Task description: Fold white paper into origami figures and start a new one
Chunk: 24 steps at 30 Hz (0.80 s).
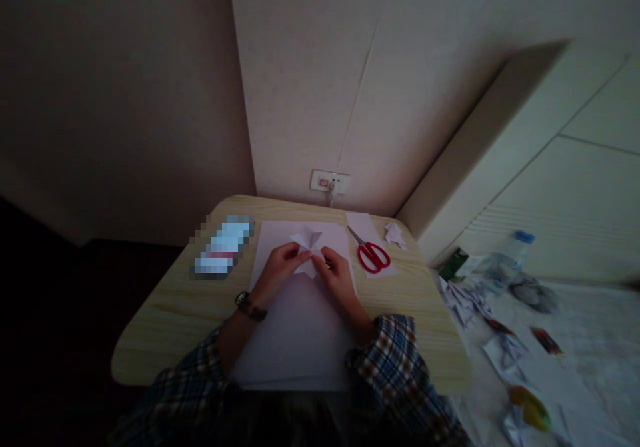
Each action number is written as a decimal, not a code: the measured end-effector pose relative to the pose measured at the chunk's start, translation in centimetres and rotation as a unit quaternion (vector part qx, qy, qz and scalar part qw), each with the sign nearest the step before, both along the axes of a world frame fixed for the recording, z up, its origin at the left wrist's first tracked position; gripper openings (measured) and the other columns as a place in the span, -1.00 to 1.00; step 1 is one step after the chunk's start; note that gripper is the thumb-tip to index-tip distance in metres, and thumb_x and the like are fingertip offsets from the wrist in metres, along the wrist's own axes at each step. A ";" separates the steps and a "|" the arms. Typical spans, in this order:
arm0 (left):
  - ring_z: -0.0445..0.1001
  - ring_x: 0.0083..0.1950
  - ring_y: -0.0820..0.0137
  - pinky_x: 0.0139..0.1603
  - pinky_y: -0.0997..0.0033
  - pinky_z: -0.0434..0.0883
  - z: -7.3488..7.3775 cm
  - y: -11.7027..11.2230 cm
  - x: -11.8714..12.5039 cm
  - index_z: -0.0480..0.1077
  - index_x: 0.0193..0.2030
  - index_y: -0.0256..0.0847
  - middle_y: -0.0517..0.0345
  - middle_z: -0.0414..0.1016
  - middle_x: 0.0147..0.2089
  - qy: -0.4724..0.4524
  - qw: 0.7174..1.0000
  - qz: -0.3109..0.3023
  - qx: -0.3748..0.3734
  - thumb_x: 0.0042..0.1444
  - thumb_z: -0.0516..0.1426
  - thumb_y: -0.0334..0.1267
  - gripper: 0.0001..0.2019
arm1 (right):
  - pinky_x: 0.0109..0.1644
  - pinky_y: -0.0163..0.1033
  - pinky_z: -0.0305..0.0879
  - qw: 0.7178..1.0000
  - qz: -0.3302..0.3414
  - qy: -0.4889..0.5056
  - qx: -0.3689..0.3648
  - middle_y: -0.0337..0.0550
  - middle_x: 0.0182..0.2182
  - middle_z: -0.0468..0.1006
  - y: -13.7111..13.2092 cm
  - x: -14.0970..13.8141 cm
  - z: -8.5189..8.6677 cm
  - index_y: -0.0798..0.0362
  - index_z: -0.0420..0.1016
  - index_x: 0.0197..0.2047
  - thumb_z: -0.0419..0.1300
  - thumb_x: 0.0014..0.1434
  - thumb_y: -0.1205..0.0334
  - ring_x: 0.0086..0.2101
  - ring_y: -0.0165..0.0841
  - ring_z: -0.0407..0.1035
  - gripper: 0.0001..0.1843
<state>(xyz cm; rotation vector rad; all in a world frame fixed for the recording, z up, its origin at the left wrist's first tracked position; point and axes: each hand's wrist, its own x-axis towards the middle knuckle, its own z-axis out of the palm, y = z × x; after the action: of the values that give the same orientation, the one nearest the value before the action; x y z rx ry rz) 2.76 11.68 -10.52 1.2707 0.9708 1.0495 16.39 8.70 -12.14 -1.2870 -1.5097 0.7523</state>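
Observation:
A small folded white paper piece (309,241) lies on a large white sheet (300,327) in the middle of a light wooden table (170,313). My left hand (280,267), with a watch on its wrist, pinches the paper's left side. My right hand (337,275) pinches its right side. Both hands have their fingers closed on the folded paper, and both arms wear plaid sleeves.
Red-handled scissors (371,253) lie on a paper strip to the right of my hands. A small folded paper figure (395,235) sits at the far right corner. A blurred packet (223,247) lies left. A bottle (507,255) and paper scraps (467,299) cover the surface at right.

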 end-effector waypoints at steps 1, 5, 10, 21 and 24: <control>0.33 -0.40 0.43 -0.37 0.49 0.26 0.0 0.0 0.0 0.38 -0.53 -0.25 0.26 0.39 -0.51 -0.004 1.000 0.003 -0.001 -0.17 0.27 -0.07 -0.72 | -0.43 -0.33 0.03 1.000 -0.003 -0.003 0.000 -0.32 -0.58 0.19 0.0 0.0 0.0 0.03 0.16 -0.56 0.04 0.14 0.05 -0.49 -0.43 0.12 -0.68; 0.32 -0.41 0.44 -0.38 0.49 0.24 0.0 -0.2 0.1 0.38 -0.52 -0.25 0.28 0.39 -0.51 -0.037 0.999 0.026 -0.019 -0.17 0.27 -0.10 -0.74 | -0.45 -0.34 0.08 1.000 0.002 0.001 -0.022 -0.31 -0.58 0.24 0.1 -0.1 -0.1 0.04 0.23 -0.54 0.04 0.15 0.04 -0.49 -0.43 0.16 -0.68; 0.31 -0.43 0.46 -0.38 0.49 0.22 -0.2 -0.1 0.1 0.38 -0.51 -0.25 0.28 0.38 -0.52 -0.050 0.997 0.036 -0.038 -0.18 0.27 -0.12 -0.76 | -0.46 -0.35 0.12 1.000 0.007 -0.016 -0.014 -0.29 -0.60 0.25 0.0 0.0 -0.2 0.03 0.20 -0.57 0.01 0.16 0.02 -0.50 -0.42 0.20 -0.65; 0.27 -0.48 0.48 -0.42 0.48 0.19 -0.2 0.0 -0.1 0.36 -0.57 -0.27 0.30 0.33 -0.58 -0.033 0.998 0.054 -0.031 -0.20 0.28 -0.13 -0.74 | -0.46 -0.33 0.09 1.000 0.001 -0.023 -0.009 -0.28 -0.65 0.28 0.0 0.1 -0.1 0.04 0.24 -0.61 -0.01 0.18 -0.05 -0.56 -0.43 0.21 -0.56; 0.25 -0.50 0.49 -0.45 0.48 0.17 0.0 0.0 -0.1 0.33 -0.60 -0.25 0.31 0.31 -0.60 -0.032 0.997 0.062 -0.035 -0.21 0.28 -0.12 -0.73 | -0.48 -0.33 0.06 0.999 -0.008 -0.030 -0.010 -0.29 -0.68 0.26 0.0 0.1 -0.1 0.04 0.22 -0.64 -0.01 0.19 -0.07 -0.57 -0.44 0.19 -0.52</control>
<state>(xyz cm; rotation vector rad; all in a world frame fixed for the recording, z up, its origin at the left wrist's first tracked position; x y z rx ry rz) 2.62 11.64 -10.57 1.1250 1.0398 1.1350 16.47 8.66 -12.20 -1.3451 -1.5415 0.7274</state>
